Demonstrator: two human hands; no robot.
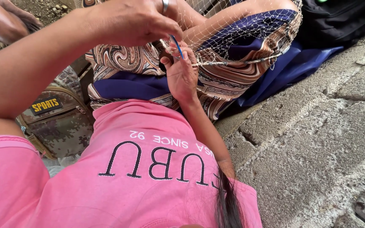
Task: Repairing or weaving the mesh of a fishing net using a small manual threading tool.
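Netting (250,29) of pale, fine mesh lies draped over the person's lap at the far middle of the head view, spread across a patterned skirt (123,59) with brown swirls and dark blue panels. A twisted cord edge (237,62) of the net runs from the hands out toward the right. The left hand (132,21) comes in from the left across the top of the frame, its fingers pinched closed on a thin blue tool (176,45), a ring showing on one finger. The right hand (181,74) reaches up from the near side, palm turned toward the camera, fingers curled around the cord edge just beside the blue tool, so both hands meet at the same spot on the net. Nearer the camera a pink shirt (148,177) with dark lettering fills the lower frame, with a strand of dark hair (227,202) hanging over it. At the left, beside the skirt, sits a camouflage bag (60,122). Rough concrete blocks (317,139) take up the right side, and a dark blue cloth (292,67) lies against them below a black bag (343,19) at the far right.
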